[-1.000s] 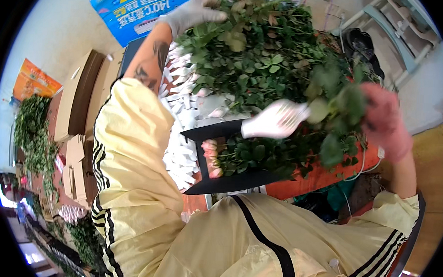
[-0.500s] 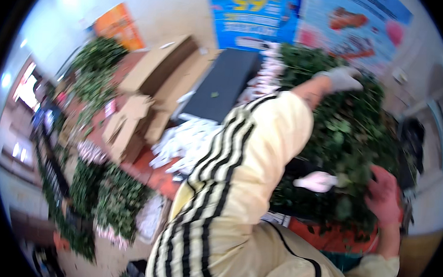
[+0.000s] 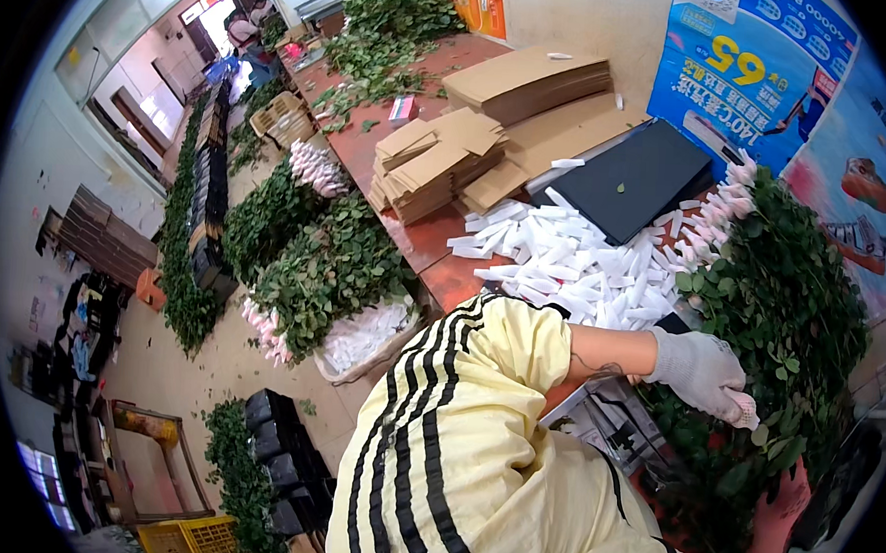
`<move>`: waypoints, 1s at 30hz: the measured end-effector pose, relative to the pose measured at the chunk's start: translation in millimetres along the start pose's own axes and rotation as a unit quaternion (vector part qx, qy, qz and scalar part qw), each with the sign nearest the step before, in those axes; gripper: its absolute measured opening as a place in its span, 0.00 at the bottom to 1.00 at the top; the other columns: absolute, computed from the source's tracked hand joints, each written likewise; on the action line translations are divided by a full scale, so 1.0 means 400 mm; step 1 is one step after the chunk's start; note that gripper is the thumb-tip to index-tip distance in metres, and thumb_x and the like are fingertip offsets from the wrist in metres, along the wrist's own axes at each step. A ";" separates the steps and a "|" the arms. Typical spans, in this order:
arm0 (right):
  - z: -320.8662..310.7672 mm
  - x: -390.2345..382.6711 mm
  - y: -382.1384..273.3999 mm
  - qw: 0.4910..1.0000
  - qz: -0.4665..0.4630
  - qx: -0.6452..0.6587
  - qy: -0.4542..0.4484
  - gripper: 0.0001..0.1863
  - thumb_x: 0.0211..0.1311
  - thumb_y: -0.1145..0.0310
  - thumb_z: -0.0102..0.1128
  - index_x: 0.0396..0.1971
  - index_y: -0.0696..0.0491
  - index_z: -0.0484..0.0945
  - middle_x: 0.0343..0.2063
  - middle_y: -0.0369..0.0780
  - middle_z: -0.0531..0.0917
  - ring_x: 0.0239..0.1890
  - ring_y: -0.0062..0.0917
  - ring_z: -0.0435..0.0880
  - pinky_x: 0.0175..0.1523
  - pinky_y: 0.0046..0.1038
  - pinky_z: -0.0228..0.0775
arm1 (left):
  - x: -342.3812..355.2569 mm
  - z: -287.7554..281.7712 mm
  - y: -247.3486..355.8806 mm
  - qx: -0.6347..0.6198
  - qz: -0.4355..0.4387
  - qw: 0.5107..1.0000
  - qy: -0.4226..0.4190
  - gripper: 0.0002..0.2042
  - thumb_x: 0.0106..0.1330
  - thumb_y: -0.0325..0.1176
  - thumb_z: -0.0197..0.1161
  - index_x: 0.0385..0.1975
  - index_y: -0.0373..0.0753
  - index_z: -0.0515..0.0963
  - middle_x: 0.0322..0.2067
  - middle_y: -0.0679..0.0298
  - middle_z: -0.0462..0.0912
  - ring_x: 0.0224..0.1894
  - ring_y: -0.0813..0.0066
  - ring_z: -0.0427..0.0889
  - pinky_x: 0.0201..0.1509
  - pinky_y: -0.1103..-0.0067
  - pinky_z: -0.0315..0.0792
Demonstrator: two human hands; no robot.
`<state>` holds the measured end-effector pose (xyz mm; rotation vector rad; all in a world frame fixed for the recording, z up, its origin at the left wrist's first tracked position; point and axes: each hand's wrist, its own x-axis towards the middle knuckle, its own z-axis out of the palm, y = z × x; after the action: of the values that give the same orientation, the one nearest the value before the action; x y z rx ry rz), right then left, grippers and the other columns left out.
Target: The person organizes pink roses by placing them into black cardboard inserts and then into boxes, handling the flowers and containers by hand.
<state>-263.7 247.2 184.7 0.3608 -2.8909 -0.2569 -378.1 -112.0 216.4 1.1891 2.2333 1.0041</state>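
Observation:
My left hand (image 3: 703,375), in a grey-white knitted glove, reaches over a large heap of leafy green flower stems (image 3: 801,325) on the right. Its fingers are curled, and at their tips shows a small white-pink flower head (image 3: 747,413) with a netted look. Lower down, at the near right edge of the heap, my right hand (image 3: 781,510) in a pink glove is closed among the leaves. Foliage hides what its fingers grip. Pale pink, sleeved flower heads (image 3: 717,216) line the heap's left side.
White foam sleeves (image 3: 564,263) lie piled left of the heap, beside a black flat box (image 3: 634,176) and stacked brown cardboard (image 3: 533,86). More leafy bundles (image 3: 339,251) and a white-lined tray (image 3: 364,343) stand at left. A yellow crate (image 3: 189,539) is on the floor.
My view has swung left, showing more of the room. My left hand has come back from the heap's far side toward my right hand. The flower head that lay apart from it is now at its fingertips.

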 end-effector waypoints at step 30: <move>-0.092 -0.437 0.055 0.843 0.464 -0.220 0.163 0.23 0.45 0.77 0.62 0.46 0.53 0.73 0.53 0.45 0.71 0.57 0.39 0.67 0.61 0.36 0.56 | 0.563 -0.056 -0.516 0.328 0.100 0.935 -0.089 0.14 0.47 0.28 0.57 0.37 0.42 0.78 0.34 0.59 0.81 0.40 0.57 0.78 0.46 0.69 0.71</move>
<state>-94.5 308.1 191.0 -0.9515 -2.2304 -0.5765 -626.3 -10.2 69.0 1.7263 2.4011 0.1691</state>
